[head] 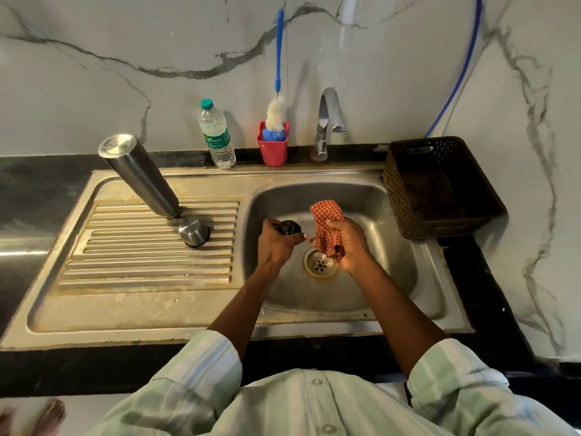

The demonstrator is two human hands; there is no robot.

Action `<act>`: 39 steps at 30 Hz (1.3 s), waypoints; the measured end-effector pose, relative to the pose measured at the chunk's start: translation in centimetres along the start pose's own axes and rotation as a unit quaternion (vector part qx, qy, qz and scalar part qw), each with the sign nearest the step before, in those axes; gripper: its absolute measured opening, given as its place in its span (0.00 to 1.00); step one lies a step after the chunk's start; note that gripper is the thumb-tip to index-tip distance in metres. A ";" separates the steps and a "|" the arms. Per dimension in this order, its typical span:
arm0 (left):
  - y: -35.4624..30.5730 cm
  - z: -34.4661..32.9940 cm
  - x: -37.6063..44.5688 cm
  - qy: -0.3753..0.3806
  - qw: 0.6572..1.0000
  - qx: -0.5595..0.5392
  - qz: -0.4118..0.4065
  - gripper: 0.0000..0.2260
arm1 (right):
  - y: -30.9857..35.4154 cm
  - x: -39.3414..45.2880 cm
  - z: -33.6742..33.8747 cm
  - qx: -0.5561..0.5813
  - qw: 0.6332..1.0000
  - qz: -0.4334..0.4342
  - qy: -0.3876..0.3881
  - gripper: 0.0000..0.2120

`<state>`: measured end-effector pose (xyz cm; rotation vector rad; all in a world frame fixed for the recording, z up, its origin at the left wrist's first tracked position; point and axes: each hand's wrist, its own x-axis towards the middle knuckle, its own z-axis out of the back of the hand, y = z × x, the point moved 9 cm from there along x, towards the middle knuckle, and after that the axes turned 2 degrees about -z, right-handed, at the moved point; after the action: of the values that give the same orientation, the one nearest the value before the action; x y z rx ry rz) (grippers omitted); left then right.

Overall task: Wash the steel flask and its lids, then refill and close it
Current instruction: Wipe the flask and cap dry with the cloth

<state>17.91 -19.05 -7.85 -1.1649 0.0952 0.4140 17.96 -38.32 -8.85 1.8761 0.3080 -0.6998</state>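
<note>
The steel flask stands upside down on the ribbed drainboard, left of the basin. Its steel outer lid sits mouth down just in front of it. Over the sink basin, my left hand grips the black inner lid. My right hand holds a red checked cloth beside that lid, a small gap between them. Both hands hover above the drain.
A steel tap stands behind the basin, no water visibly running. A plastic water bottle and a red cup with a bottle brush stand along the wall. A dark brown basket sits at the right.
</note>
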 end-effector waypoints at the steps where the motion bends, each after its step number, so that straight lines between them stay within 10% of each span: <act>1: -0.5 -0.5 0.0 -0.005 1.000 0.012 -0.011 0.28 | 0.5 0.1 0.7 0.000 1.000 0.005 -0.012 0.10; 14: -2.8 -4.7 -1.0 -0.063 0.996 -0.007 -0.069 0.24 | 9.0 0.7 6.1 -0.003 0.995 0.096 -0.002 0.23; 31: 6.9 16.3 -5.8 -0.352 0.933 -0.030 -0.067 0.21 | -8.1 -2.4 -14.3 -0.060 0.979 -0.084 0.174 0.16; 39: 10.7 18.2 -4.8 -0.356 0.934 0.018 -0.001 0.24 | -10.8 -3.4 -16.1 -0.074 0.972 -0.133 0.177 0.17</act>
<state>7.04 -0.33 -8.53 -0.9191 -0.5274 0.8064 14.99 -18.93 -10.67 1.8282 0.8310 -0.4976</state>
